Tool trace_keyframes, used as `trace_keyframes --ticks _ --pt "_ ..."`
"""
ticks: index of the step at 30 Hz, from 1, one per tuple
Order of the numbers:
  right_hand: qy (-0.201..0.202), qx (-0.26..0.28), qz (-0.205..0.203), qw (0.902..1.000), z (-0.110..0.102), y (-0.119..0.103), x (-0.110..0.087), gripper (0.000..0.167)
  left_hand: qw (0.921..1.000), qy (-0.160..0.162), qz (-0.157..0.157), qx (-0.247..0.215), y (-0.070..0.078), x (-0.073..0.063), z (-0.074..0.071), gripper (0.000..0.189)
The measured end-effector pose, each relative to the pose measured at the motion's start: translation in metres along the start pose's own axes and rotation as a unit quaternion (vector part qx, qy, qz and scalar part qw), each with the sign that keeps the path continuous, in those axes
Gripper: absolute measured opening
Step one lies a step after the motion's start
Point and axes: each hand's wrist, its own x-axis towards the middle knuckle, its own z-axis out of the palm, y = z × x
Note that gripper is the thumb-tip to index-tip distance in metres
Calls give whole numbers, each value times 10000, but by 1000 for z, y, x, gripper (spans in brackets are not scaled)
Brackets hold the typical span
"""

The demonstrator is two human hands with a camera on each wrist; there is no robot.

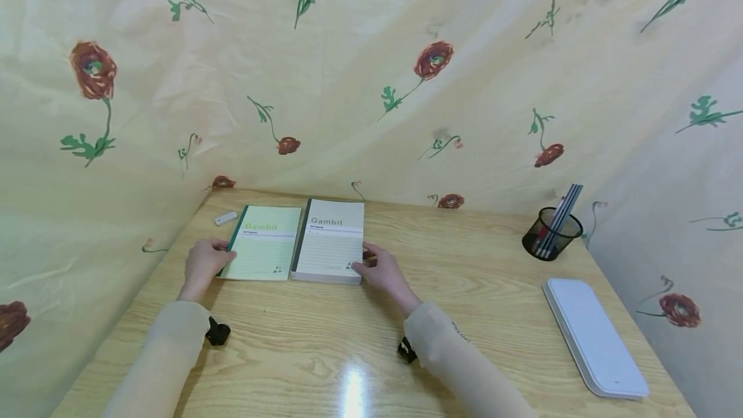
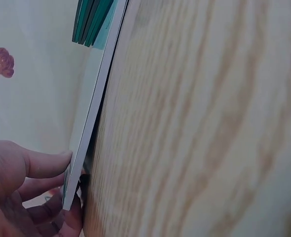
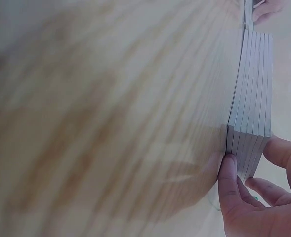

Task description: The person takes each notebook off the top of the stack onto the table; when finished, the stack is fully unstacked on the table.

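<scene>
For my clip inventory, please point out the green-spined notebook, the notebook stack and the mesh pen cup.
Green-spined notebook [image 1: 261,245], head view: middle of its cover.
Notebook stack [image 3: 253,84], right wrist view: its layered side edges.
Mesh pen cup [image 1: 550,244], head view: its front wall.

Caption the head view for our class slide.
Left hand grips a green-spined notebook; right hand holds a dark-spined notebook stack beside it.

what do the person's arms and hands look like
The left sleeve and right sleeve are cream. A small, blocky black piece sits at each cuff. The right sleeve bears a dark marking too small to read. The left hand and right hand are ungloved.
</scene>
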Motion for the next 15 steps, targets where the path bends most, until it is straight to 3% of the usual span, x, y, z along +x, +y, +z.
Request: trace_keyframes --ticks 15 --pt "-40 -11 39 10000 0 2 2 58 9994 181 62 303 0 0 5 38"
